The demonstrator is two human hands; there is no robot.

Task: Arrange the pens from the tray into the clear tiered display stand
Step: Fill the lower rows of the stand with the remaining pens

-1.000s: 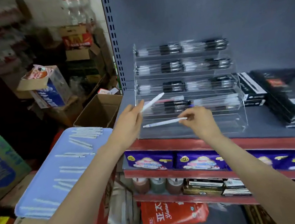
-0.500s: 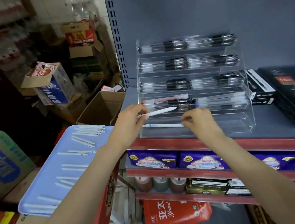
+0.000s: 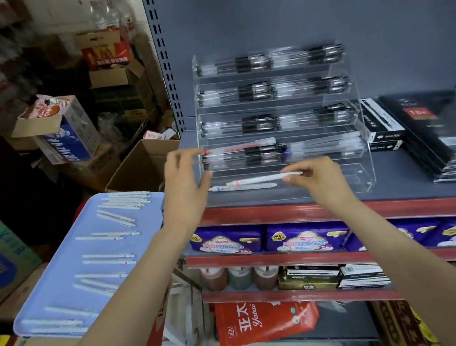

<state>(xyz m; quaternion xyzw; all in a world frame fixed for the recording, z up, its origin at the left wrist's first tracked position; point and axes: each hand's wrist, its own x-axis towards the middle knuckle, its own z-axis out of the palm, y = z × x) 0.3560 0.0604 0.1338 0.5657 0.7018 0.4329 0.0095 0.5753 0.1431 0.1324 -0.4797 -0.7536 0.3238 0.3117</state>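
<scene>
While the clear tiered display stand (image 3: 278, 124) looks steady on the grey shelf (image 3: 416, 184), its open front means anything set carelessly in the bottom tier could roll out, and that looks the main risk. Down and to the left of both hands, the blue tray (image 3: 60, 284) holds many white pens yet to be placed, so much of the job remains. Closer in, the right hand (image 3: 318, 180) pinches the right end of a white pen (image 3: 263, 179) with thumb and fingertips; its free end reaches left above a second pen (image 3: 243, 186) already lying in that tier. Released at a tilt, it may cross or nudge that neighbour. Beyond the pen's free end, the left hand (image 3: 185, 190) hangs slack, holding nothing, beside the stand's left wall, where it could bump the acrylic.
</scene>
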